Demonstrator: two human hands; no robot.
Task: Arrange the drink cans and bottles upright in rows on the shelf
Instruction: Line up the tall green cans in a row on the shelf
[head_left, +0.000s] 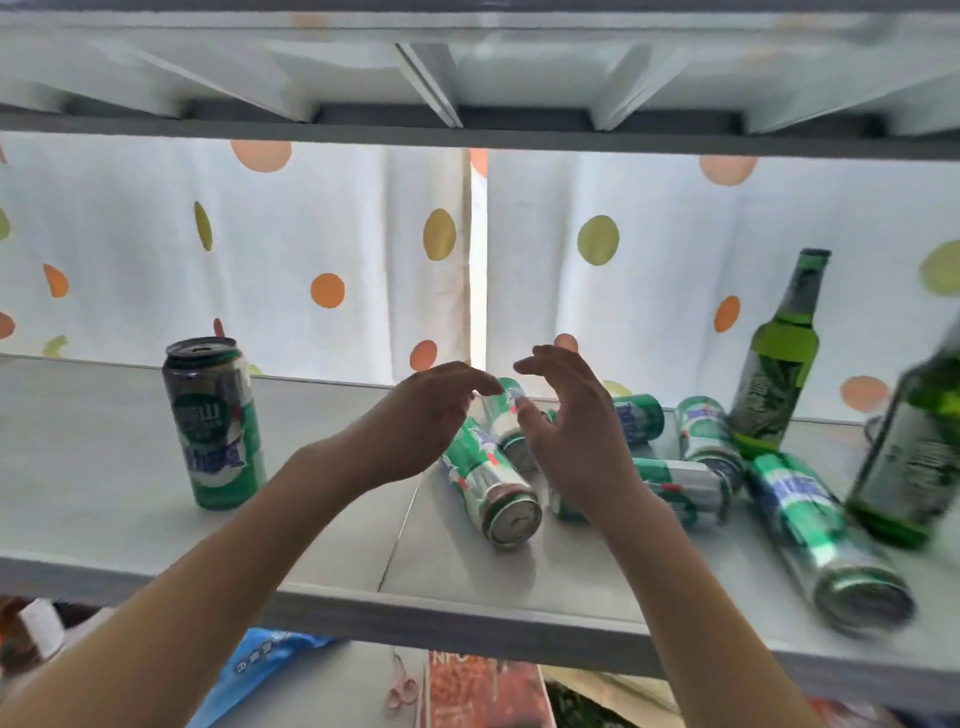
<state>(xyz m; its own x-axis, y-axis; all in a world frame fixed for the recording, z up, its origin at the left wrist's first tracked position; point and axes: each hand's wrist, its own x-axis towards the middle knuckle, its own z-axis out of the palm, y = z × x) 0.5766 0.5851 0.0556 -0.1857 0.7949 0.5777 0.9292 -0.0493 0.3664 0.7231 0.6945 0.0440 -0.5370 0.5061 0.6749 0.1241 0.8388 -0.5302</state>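
Observation:
One green and white can stands upright on the left of the grey shelf. Several more cans lie on their sides in the middle and right, among them a near one and a blurred one at the front right. Two green glass bottles stand at the right, one at the back and a blurred one nearer. My left hand and my right hand hover over the lying cans with relaxed fingers, holding nothing. A lying can shows between them.
A white curtain with orange and green dots hangs behind the shelf. Another shelf board runs close overhead. Below the front edge lie a blue bag, pink scissors and a red printed sheet.

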